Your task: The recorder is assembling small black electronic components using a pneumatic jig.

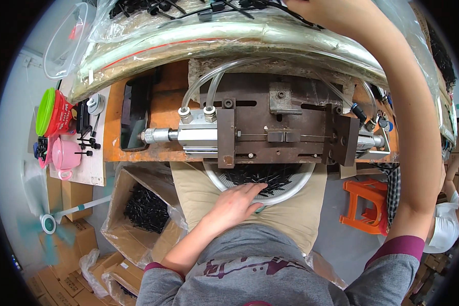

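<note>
My left hand (233,206) lies over the near rim of a white round basket (303,178) on my lap. Its fingers are stretched out, the tips touching thin black plastic pieces (270,181) in the basket. My right arm reaches far forward to black strip-like parts with thick heads (217,7) heaped on clear plastic. Only part of my right hand (316,9) shows at the upper edge; its fingers are cut off, so any grip is hidden. Between the hands stands a dark metal fixture (270,117) with two small jaw blocks (284,136) at its middle.
A silver pneumatic cylinder (198,137) with clear hoses adjoins the fixture. A black phone (136,113) lies to its left, near a pink cup (66,154) and red-green tub (53,112). Below are a carton (120,214) of black pieces and an orange stool (364,206). Another person (443,224) is at right.
</note>
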Demonstrator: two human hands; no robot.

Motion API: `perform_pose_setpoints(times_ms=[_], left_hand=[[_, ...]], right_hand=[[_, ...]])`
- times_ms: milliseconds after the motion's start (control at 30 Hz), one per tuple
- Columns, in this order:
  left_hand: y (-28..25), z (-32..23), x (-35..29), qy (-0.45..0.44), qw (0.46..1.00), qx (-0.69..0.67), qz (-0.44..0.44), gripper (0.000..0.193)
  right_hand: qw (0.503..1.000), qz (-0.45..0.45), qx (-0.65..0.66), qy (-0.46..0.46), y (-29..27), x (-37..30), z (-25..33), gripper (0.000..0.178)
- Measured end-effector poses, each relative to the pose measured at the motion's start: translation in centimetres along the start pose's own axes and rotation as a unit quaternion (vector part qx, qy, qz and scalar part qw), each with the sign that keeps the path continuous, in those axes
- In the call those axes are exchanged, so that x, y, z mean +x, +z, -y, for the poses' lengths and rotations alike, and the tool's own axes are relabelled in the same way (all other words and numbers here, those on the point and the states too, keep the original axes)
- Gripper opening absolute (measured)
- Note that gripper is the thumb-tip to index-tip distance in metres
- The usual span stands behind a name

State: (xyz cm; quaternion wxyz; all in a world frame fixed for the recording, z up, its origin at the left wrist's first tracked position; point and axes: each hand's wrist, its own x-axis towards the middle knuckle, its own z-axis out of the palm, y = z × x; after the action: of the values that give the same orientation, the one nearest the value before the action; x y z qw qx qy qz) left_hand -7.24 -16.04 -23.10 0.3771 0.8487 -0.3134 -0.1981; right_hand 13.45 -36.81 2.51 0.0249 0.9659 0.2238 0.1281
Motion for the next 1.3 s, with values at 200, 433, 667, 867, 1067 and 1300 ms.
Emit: perform_pose_setpoints(times_ms=[200,433,667,867,1067,1300], left_hand=[[0.0,0.0,-0.1,0.001,1.0,0.006,0.001,0.048],[0.0,-0.3,-0.3,0.013,0.999,0.01,-0.032,0.039],[-0.2,-0.7,-0.4,-0.023,0.995,0.015,-0.098,0.014],[0.2,-1.0,-0.2,-0.005,0.994,-0.005,-0.113,0.007],[0.5,-0.7,-0.1,0.043,0.987,-0.042,-0.148,0.006],[0.1,-1.7,-0.1,-0.022,0.987,-0.066,-0.147,0.013]], right_hand=[[0.998,-0.034,0.014,0.053,-1.1,-0.4,-0.7,0.016],[0.967,-0.136,0.161,0.142,-2.7,-2.1,-1.2,0.017],[0.866,-0.213,0.428,0.145,-0.3,-2.3,-4.2,0.016],[0.834,-0.158,0.491,0.196,1.8,-4.3,-5.2,0.015],[0.858,-0.189,0.443,0.18,3.1,-4.2,-7.4,0.012],[0.862,-0.18,0.445,0.162,3.5,-4.3,-7.1,0.014]])
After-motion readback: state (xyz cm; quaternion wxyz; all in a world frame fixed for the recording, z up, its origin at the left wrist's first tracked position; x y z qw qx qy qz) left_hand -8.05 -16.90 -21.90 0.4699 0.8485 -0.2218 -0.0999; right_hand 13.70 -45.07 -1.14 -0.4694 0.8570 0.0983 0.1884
